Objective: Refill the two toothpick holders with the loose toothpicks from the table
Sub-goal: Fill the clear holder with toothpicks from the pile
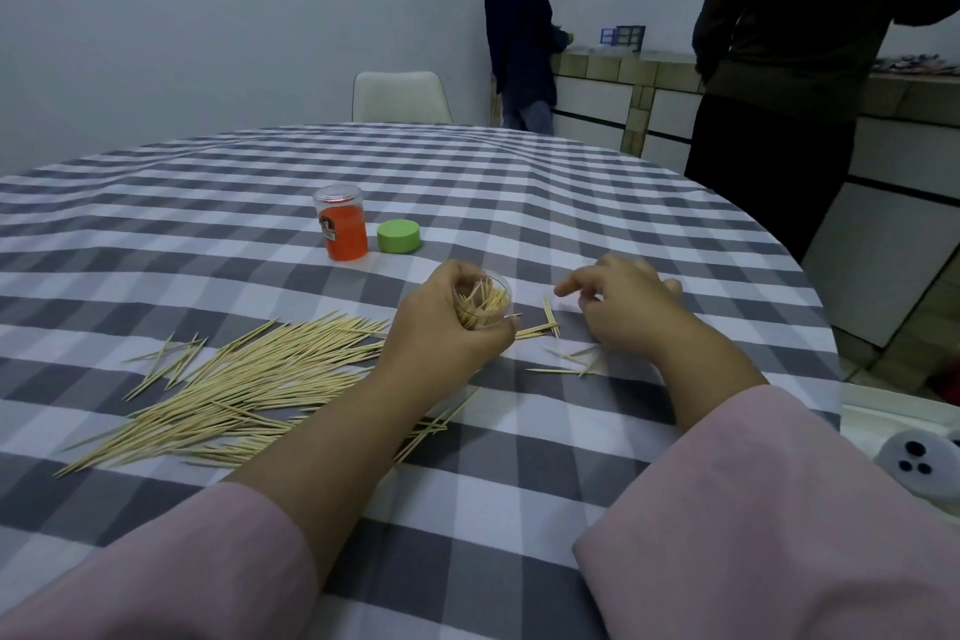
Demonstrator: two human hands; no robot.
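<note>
Head view: left hand [452, 322] wraps clear holder [483, 301], tilted, partly filled with toothpicks. Right hand [623, 307] hovers just right of it, fingers loosely curled over few stray picks [550, 317]; whether it pinches one, cannot tell. Judged early-to-mid: large loose pile [249, 379] left of forearm on tabletop [519, 182] unpicked. Orange holder [343, 224] far centre, upright, fill unclear; green lid [398, 235] beside it. Obstacles: none near; two bystanders, chair [400, 96] far off.

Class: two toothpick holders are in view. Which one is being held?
The clear holder gripped in the left hand, partly filled with toothpicks; the orange holder stands untouched farther back.
</note>
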